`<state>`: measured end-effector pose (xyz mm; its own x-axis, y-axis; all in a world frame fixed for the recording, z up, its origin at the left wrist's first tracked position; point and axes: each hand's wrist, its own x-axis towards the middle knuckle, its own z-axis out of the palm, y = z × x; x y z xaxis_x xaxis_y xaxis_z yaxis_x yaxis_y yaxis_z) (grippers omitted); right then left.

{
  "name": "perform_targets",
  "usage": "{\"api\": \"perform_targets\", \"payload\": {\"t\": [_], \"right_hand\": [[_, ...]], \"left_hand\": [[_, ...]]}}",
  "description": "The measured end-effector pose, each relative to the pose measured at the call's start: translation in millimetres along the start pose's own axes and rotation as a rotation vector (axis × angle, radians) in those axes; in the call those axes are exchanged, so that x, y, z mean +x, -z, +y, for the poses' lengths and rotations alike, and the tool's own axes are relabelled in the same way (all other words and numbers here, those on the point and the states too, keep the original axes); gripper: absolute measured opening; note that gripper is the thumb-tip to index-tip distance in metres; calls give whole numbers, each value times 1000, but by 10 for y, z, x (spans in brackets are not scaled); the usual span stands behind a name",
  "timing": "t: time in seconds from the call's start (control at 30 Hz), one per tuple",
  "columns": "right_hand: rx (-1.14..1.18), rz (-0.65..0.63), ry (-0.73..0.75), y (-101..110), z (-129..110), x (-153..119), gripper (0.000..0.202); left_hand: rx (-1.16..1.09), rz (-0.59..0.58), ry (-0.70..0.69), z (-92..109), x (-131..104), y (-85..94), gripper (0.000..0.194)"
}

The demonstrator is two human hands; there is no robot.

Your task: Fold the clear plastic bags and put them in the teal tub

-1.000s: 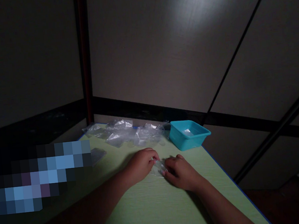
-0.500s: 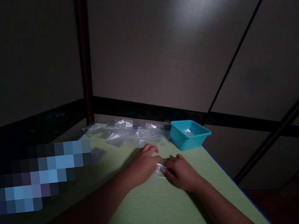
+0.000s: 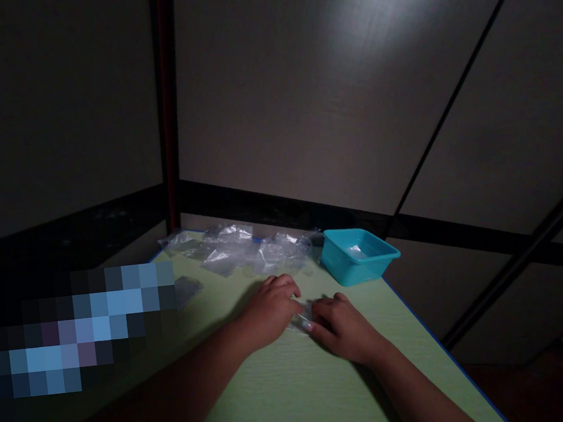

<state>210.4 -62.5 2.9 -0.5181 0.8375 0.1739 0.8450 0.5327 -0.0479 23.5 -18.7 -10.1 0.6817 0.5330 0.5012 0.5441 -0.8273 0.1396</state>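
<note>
A small clear plastic bag (image 3: pixel 299 320) lies on the green tabletop between my two hands, partly covered by them. On its left side my left hand (image 3: pixel 272 311) is bent over it, thumb at the bag's upper edge and the other fingers curled above. My right hand (image 3: pixel 342 325) grips the right side with its fingers curled in and the thumb laid on the plastic. Whatever the bag may contain is too dim and small to make out.
Several clear plastic bags (image 3: pixel 260 250) lie spread along the table's far edge. A turquoise basket (image 3: pixel 355 270) stands at the far right edge with something pale inside. Another flat bag (image 3: pixel 188 289) rests at left, beside a pixelated area. Dark wall panels (image 3: pixel 275 104) rise behind.
My right thumb has shifted slightly left over the bag, and less of the plastic shows between my hands. The view has turned slightly; the basket and other bags stay in place.
</note>
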Motion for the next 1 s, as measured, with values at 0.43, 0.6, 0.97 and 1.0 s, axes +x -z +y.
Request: {"api": "perform_targets", "payload": {"t": [0.43,0.6,0.97,1.0], "right_hand": [[-7,9,-35,-67,28,-5,18],[6,10,-36,-67,29,-3,21],[163,93,1,-55,82,-7,18],[189,125,2,-46,102,-6,18]], "left_hand": [[37,-73,-9,-84,-28,100,13],[77,-96,-79,-41,-36,167,22],[-90,-309,-60,204,-121,134,71],[-91,-325,-46,197,-131,116,72]]}}
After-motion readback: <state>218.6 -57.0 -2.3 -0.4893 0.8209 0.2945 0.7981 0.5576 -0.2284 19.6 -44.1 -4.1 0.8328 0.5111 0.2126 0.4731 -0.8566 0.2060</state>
